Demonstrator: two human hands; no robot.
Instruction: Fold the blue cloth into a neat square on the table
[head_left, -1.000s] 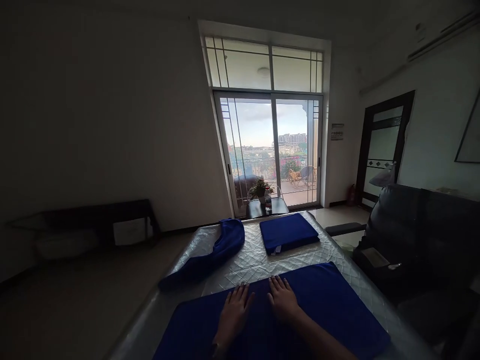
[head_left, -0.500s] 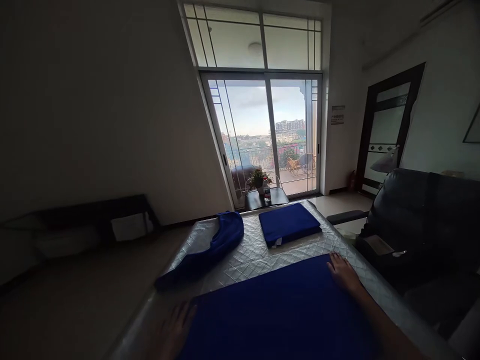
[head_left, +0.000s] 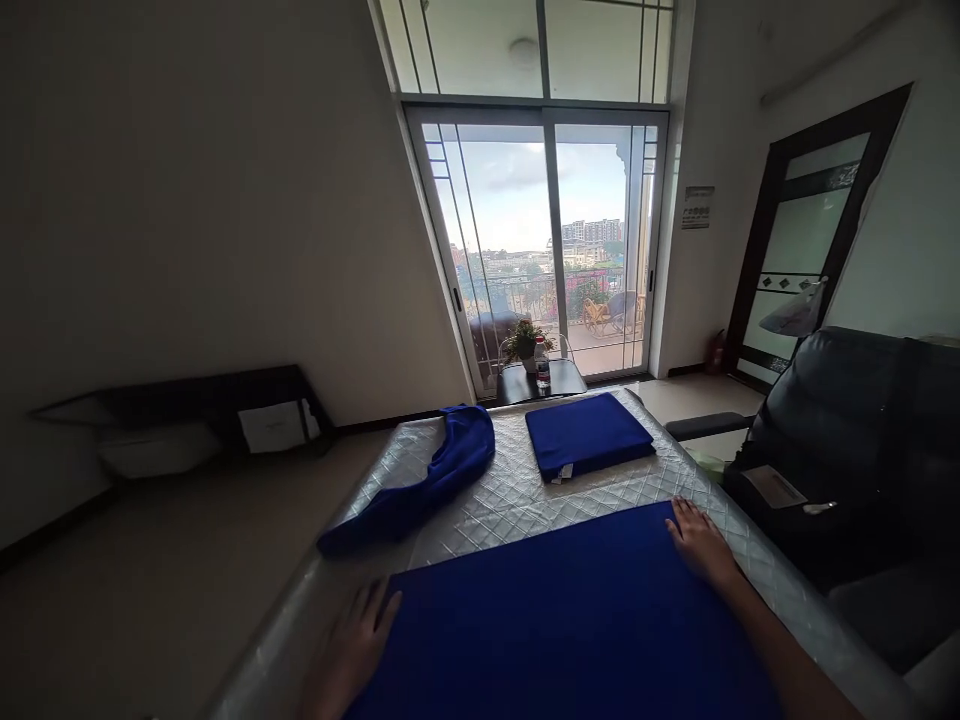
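A flat blue cloth (head_left: 555, 620) is spread over the near part of a plastic-covered mattress (head_left: 510, 510). At the cloth's left edge lies my left hand (head_left: 352, 635), its fingers stretched out and its thumb on the fabric. My right hand (head_left: 701, 540) rests on the far right corner with the fingers extended flat. Beyond the cloth sits a neatly folded blue cloth (head_left: 589, 435) with a small white tag. Another blue cloth (head_left: 435, 480) lies bunched in a curved strip along the mattress's left side. The near edge of the spread cloth is out of frame.
A black chair (head_left: 832, 430) stands to the right, with a card and a small item on it. Past the mattress, a small table (head_left: 517, 383) holds a potted plant (head_left: 526, 343) and a bottle (head_left: 541, 365). A dark low shelf (head_left: 202, 395) stands by the left wall.
The view has tilted slightly down and left, and the picture is brighter. Both hands stay at the same edges of the spread cloth, which looks unchanged.
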